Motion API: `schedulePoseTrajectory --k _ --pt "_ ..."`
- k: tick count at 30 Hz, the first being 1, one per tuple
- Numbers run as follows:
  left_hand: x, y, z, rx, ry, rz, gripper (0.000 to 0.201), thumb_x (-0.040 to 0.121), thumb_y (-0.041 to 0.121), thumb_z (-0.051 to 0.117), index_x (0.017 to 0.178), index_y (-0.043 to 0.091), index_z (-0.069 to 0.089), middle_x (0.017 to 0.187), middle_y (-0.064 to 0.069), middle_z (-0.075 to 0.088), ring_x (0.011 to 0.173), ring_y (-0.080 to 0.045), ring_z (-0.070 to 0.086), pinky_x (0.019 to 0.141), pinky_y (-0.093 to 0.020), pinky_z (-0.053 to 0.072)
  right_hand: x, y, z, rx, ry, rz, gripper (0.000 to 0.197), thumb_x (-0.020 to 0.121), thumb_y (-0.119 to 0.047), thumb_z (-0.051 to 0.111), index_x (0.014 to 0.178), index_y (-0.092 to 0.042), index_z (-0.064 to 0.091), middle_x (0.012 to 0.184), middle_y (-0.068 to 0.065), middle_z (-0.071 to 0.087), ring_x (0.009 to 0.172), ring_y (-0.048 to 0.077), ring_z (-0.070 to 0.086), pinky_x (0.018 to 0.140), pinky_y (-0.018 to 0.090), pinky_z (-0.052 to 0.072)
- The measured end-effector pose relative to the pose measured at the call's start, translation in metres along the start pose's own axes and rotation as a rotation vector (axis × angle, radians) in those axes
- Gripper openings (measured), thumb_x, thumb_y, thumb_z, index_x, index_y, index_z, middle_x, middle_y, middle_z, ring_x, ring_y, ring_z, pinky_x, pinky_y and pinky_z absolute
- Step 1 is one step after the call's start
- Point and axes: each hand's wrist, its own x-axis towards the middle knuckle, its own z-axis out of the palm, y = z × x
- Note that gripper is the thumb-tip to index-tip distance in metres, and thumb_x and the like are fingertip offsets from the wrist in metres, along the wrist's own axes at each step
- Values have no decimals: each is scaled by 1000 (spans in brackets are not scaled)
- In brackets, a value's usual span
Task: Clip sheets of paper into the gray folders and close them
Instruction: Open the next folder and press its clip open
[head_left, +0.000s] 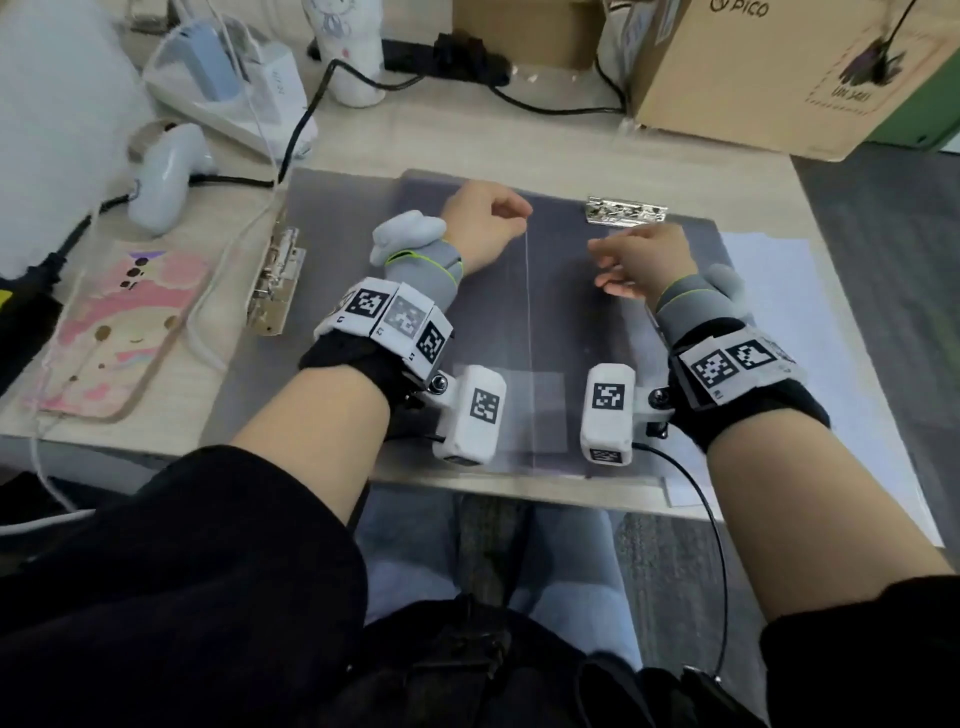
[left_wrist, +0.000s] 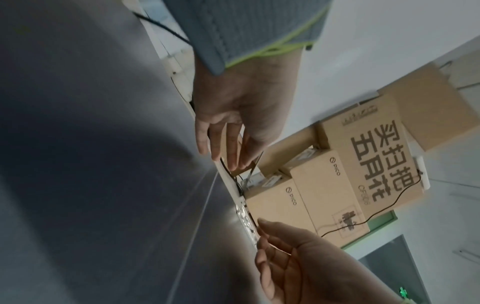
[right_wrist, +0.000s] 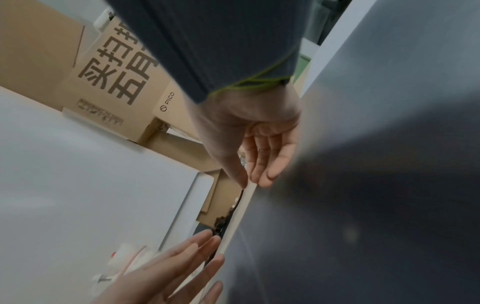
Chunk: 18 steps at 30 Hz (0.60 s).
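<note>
A gray translucent folder (head_left: 571, 332) lies flat on the desk, a pale crease line running down its middle. A metal clip (head_left: 626, 210) sits at its far right edge, and a second metal clip (head_left: 275, 280) lies along its left edge. My left hand (head_left: 511, 215) hovers over the folder's far edge just left of the crease, fingers straight in the left wrist view (left_wrist: 228, 160). Just below the far clip is my right hand (head_left: 605, 265), its straight fingers (right_wrist: 255, 179) touching the folder's far edge. Neither hand holds anything. White paper (head_left: 779, 322) shows under the folder's right side.
Cardboard boxes (head_left: 769, 67) stand at the back right. A white controller (head_left: 166, 176), a white device with cables (head_left: 228, 88) and a black power strip (head_left: 457, 57) lie at the back left. A pink phone case (head_left: 114, 332) lies left of the folder.
</note>
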Motion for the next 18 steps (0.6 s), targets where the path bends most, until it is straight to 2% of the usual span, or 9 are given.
schedulePoseTrajectory --k 4,6,7,9,11,12,15,18 --pt "28 13 35 -15 -17 -23 25 86 17 60 108 11 68 115 -10 68 111 -24 62 97 -32 47 22 11 -23 -70 70 39 24 86 -12 64 69 -11 48 57 6 52 20 2 47 30 11 41" --pt "41 19 51 -2 -25 -33 26 87 20 59 110 10 67 114 -12 68 108 -26 63 93 -35 50 31 16 -28 -118 45 69 27 85 -15 67 66 -10 48 45 3 56 20 3 48 28 11 40" --pt "48 22 58 2 -29 -36 23 87 21 60 106 11 68 108 -14 69 102 -28 64 90 -36 51 36 17 -31 -132 30 83 29 84 -16 68 65 -10 47 36 -1 55 20 4 49 28 11 39" --pt "61 25 66 -5 -42 -50 8 86 24 60 82 20 66 84 -11 69 76 -24 67 75 -34 56 41 18 -32 -154 -6 112 31 83 -19 71 64 -10 48 27 -4 52 21 4 50 27 11 39" --pt "73 27 71 1 -19 -82 18 86 22 61 68 24 59 67 0 64 47 -9 59 52 -24 54 45 16 -34 -163 -50 151 32 82 -21 72 62 -9 51 27 -4 53 23 3 51 28 10 40" --pt "79 28 74 -1 -10 -105 20 86 20 62 66 24 58 64 3 62 39 -5 56 45 -21 51 48 15 -36 -158 -75 170 32 83 -21 72 61 -9 52 28 -4 54 24 3 52 29 10 42" --pt "93 28 73 77 -19 -141 25 80 19 70 59 22 56 54 4 62 42 -9 58 47 -21 50 52 14 -38 -123 -144 196 28 84 -19 70 65 -7 53 30 -3 56 26 2 54 33 11 44" --pt "105 38 70 256 -95 -179 25 79 13 68 58 19 57 25 10 49 41 -4 49 48 -15 43 54 14 -40 -96 -169 203 27 85 -16 69 67 -5 52 31 -1 56 26 3 54 34 12 45"
